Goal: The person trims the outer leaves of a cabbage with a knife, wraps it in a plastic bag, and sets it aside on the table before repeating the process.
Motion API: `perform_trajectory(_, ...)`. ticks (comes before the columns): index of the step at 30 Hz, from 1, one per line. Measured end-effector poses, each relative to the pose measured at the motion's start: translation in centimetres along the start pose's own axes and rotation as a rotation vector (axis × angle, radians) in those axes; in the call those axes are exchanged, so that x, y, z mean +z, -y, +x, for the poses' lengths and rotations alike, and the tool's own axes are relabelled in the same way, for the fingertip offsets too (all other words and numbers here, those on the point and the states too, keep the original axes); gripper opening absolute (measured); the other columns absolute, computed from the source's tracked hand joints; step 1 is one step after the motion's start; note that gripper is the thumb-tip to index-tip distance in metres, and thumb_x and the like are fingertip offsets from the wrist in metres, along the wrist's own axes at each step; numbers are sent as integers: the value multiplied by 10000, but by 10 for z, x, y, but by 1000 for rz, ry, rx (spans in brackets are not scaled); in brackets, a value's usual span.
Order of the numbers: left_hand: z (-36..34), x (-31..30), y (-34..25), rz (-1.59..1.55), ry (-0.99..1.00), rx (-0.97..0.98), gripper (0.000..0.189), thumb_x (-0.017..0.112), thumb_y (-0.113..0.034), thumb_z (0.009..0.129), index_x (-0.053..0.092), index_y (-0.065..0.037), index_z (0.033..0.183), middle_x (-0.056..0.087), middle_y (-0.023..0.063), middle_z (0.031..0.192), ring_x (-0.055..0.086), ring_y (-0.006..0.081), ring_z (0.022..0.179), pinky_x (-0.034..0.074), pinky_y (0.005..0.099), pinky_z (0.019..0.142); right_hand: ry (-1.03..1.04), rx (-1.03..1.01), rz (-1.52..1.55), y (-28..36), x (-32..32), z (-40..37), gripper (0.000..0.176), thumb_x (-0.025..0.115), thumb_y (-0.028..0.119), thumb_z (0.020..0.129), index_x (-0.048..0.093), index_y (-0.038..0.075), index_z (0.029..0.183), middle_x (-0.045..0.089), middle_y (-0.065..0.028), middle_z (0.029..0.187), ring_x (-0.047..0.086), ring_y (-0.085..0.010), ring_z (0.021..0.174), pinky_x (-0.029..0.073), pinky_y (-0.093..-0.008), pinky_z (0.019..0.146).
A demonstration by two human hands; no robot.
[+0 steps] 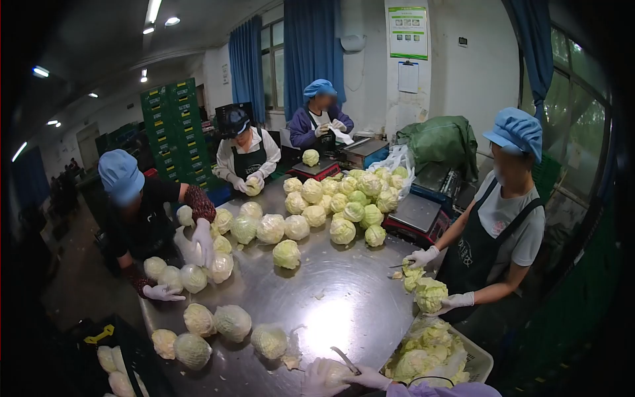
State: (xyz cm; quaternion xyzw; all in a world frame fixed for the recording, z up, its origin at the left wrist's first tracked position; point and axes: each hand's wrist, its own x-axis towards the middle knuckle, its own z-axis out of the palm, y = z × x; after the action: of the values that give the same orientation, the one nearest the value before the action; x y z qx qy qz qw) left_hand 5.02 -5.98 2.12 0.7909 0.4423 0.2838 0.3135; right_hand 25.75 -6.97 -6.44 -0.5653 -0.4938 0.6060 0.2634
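Note:
Both my hands show at the bottom edge, in white gloves. My left hand (316,382) grips a pale cabbage (333,372) resting on the steel table (337,298). Just to its right, my right hand (372,378) holds a small knife (345,359), its blade pointing up and left over that cabbage. A trimmed cabbage (269,340) and a loose leaf scrap (290,361) lie just left of my hands.
Several cabbages are piled at the table's far end (344,205) and along its left side. A white basket (477,362) of leaf trimmings sits on my right. Co-workers stand around the table; the one on the right (503,225) trims a cabbage (430,294). Scales (417,215) and green crates (175,129) stand behind.

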Motion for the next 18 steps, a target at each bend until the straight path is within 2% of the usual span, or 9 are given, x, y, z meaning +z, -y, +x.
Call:
perform_trajectory(3,1,4,3,8,12,-9,481,704,-340,769,637,-93,1175,527,202,1260,391,361,1277,283,437,1091,-30,-49,-11,0,2,5,470,687,284,872,546,-12,1208,590,-7,952,540,-98,853,459,-246,770)
perform_trajectory(5,2,21,24,277,-159,126,442,707,-327,761,648,-158,1165,557,191,1196,435,374,1198,318,457,1047,-37,-78,113,19,2,-2,547,701,351,849,539,-42,1194,614,-71,996,560,-137,895,459,-258,786)
perform_trajectory(6,5,24,28,279,-155,124,442,707,-327,761,648,-158,1165,557,191,1196,435,374,1198,318,457,1047,-15,-75,140,22,0,-1,547,705,344,846,541,-43,1196,610,-66,982,557,-141,897,454,-260,795)
perform_trajectory(9,13,30,37,260,-236,248,621,760,-257,679,531,-58,1221,494,212,1225,405,401,1207,327,455,1045,-68,-71,118,32,0,-5,558,708,356,841,543,-38,1201,610,-57,971,558,-139,876,456,-264,778)
perform_trajectory(11,9,31,37,243,-289,325,753,795,-211,624,453,9,1258,452,226,1245,384,419,1213,333,454,1043,-63,-77,83,11,-4,7,574,714,389,828,556,-18,1200,613,-49,950,558,-130,837,457,-259,739)
perform_trajectory(12,11,21,29,251,-284,324,753,795,-211,624,453,9,1258,452,226,1245,384,419,1213,333,454,1043,-63,-77,66,5,-5,12,585,717,409,818,562,-9,1198,614,-51,943,556,-129,823,454,-258,727)
perform_trajectory(14,22,-6,4,27,-93,77,613,796,-413,647,571,-157,1156,531,80,1106,488,303,1084,385,416,947,-82,-91,43,-5,-4,21,598,728,443,797,576,11,1183,612,-45,894,552,-114,772,443,-241,674)
perform_trajectory(17,22,-14,-12,12,-132,119,452,763,-367,676,616,-202,1071,568,23,1035,495,265,1062,378,395,938,-101,-100,29,12,-3,14,581,730,447,794,585,13,1152,606,-30,839,552,-101,701,442,-241,608)
perform_trajectory(18,22,-13,-13,17,-138,120,452,763,-367,676,616,-202,1071,568,23,1035,495,265,1062,378,395,938,-97,-107,27,13,-4,15,581,730,447,794,585,13,1152,606,-30,839,552,-101,701,442,-241,608)
